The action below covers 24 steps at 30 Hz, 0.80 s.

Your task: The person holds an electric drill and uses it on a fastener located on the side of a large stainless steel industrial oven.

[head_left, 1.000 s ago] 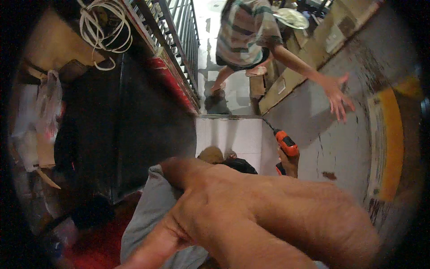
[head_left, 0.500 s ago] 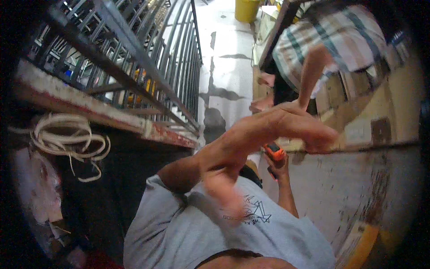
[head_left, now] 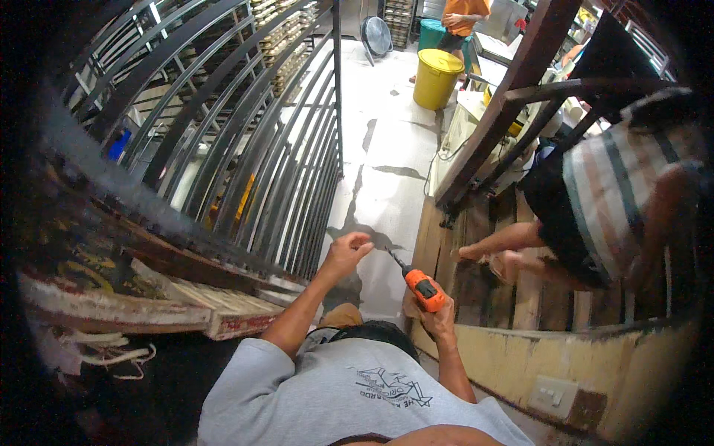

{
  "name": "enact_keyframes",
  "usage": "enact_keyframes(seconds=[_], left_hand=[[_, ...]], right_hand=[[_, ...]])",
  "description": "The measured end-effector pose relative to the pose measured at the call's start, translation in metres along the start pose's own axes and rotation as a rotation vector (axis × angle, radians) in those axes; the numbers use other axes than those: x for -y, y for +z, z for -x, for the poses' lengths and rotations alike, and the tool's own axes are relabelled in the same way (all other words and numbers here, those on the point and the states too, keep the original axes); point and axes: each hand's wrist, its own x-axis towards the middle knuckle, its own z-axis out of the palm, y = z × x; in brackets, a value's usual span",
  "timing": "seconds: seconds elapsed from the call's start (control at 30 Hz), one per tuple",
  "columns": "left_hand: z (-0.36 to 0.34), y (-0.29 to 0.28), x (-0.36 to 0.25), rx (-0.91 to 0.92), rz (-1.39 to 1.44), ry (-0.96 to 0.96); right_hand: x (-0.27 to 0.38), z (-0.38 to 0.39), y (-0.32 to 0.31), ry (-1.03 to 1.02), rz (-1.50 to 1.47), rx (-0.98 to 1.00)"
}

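The right hand grasps an orange and black drill, fingers wrapped round its handle, in front of the grey shirt; its bit points forward and slightly left, over the pale, dark-patched floor; the left hand is raised near the bit's tip without touching it, fingers loosely bent and released; a black railing stands to the left; ahead is a yellow lidded bucket; to the right, a person in a striped top is beside wooden slats
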Motion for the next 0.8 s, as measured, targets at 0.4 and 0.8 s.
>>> enact_keyframes(seconds=[0.4,0.8], left_hand=[[-0.214,-0.001,0.253,0.109,0.073,-0.599],[-0.700,-0.002,0.238,-0.014,-0.339,-0.076]], right_hand=[[-0.057,-0.278,0.064,-0.117,-0.075,-0.085],[-0.106,-0.693,0.132,-0.074,-0.088,0.029]])
